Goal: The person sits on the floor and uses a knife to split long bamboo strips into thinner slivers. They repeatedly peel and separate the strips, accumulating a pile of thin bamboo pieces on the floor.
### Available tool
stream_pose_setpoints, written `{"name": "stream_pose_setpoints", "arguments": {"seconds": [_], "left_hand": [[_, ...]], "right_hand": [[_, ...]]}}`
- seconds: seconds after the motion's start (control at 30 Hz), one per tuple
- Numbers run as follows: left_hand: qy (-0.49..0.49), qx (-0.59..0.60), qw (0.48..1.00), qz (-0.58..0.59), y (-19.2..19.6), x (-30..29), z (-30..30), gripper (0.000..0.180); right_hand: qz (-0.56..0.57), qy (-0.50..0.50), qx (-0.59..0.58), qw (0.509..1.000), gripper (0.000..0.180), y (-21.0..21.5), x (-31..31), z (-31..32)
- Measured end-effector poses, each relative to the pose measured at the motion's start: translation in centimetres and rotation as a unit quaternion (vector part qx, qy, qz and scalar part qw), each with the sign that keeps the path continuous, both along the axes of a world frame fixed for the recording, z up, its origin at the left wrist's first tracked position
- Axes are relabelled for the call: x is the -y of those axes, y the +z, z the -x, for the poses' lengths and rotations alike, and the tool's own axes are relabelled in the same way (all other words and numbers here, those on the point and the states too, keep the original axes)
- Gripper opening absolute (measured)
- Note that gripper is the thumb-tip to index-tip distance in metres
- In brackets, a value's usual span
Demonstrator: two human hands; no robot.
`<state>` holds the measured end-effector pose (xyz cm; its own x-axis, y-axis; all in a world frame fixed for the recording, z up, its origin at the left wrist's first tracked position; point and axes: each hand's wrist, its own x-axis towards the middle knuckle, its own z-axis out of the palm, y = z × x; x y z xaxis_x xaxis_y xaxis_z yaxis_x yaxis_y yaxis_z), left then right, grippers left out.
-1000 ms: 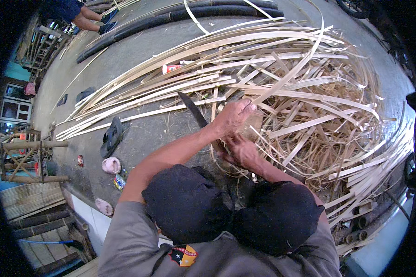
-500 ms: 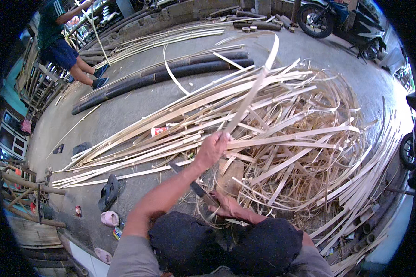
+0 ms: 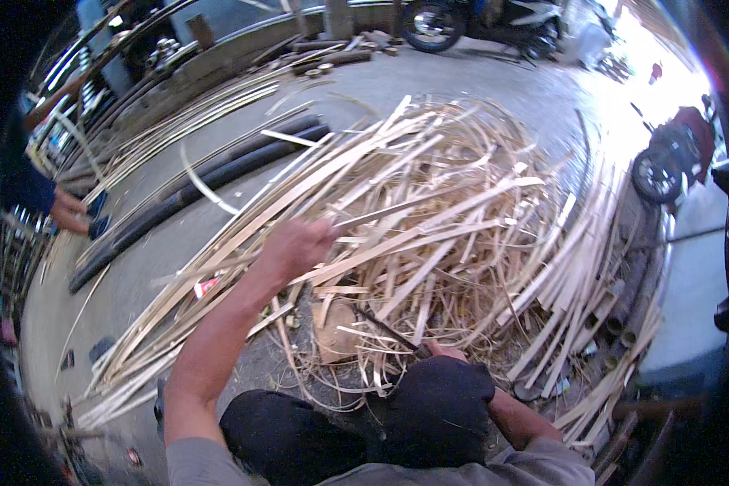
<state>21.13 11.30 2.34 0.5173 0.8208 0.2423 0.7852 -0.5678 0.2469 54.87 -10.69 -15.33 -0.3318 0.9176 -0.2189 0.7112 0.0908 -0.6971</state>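
My left hand (image 3: 300,245) is closed on a long, thin bamboo strip (image 3: 397,209), which points to the right over the pile. Low and close to my knees, my right hand (image 3: 447,350) is wrapped round the handle of a knife, partly hidden by my right knee. The dark knife blade (image 3: 385,326) points away and to the left. Beside the blade stands a light wooden block (image 3: 334,332). Under and beyond both hands spreads a tangled heap of bamboo strips and shavings (image 3: 470,235).
Dark bamboo poles (image 3: 194,186) lie at the far left, near another person's leg (image 3: 69,212). Motorbikes stand at the back (image 3: 433,24) and the right (image 3: 660,174). More pale strips (image 3: 591,251) and cut bamboo tubes (image 3: 616,312) lie on my right.
My view has turned right. My left hand has swung the strip from upright to nearly level, pointing right. The knife in my right hand has moved right, away from my left forearm.
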Motion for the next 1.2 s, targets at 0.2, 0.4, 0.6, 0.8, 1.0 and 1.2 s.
{"name": "stream_pose_setpoints", "arguments": {"seconds": [0.2,0.4,0.6,0.8,1.0,1.2], "left_hand": [[0.128,-0.124,0.981,0.076,-5.9,4.6,13.2,0.047],[0.152,-0.146,0.977,0.041,-5.8,11.4,22.0,0.046],[0.149,-0.187,0.971,-0.017,-3.7,15.0,27.8,0.051],[0.147,-0.204,0.965,-0.080,-2.4,16.1,28.7,0.050],[0.143,-0.227,0.951,-0.155,-3.3,18.7,33.2,0.047],[0.318,-0.196,0.923,-0.093,-0.8,25.9,41.5,0.039]], "right_hand": [[0.031,-0.267,-0.114,0.956,0.052,-3.0,5.0,-3.6],[-0.138,-0.282,-0.064,0.947,0.047,-1.8,3.8,-3.8],[-0.277,-0.175,0.013,0.945,0.038,7.4,-8.5,-1.5],[-0.458,0.079,-0.067,0.883,0.031,24.3,-16.2,7.0],[-0.470,0.228,0.009,0.852,0.025,22.9,-19.0,5.2],[0.017,-0.261,0.246,0.933,0.037,7.3,-8.0,-13.4]]}}
